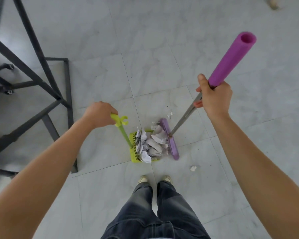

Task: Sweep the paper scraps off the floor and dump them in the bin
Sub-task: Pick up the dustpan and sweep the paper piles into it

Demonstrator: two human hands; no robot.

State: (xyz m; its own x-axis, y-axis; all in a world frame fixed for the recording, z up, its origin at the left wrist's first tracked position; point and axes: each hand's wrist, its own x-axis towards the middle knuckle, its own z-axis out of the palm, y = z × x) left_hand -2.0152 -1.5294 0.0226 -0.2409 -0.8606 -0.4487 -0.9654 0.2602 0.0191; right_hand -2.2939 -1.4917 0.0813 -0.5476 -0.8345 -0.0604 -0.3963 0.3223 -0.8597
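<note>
My left hand [100,114] grips the top of the lime-green dustpan handle [123,133]. The green dustpan [134,152] sits on the floor, filled with a heap of white paper scraps [149,145]. My right hand [214,97] grips the broom's handle where the purple foam sleeve [231,61] meets the grey pole [183,118]. The purple broom head [169,138] lies against the scraps at the dustpan's right side. One small scrap [193,168] lies loose on the floor to the right, and a few bits [169,114] lie beyond the broom head. No bin is in view.
A dark metal frame [47,80] with slanted legs stands at the left, close to the dustpan. My feet [154,179] stand just behind the dustpan. Grey marble floor tiles [162,49] stretch ahead and to the right.
</note>
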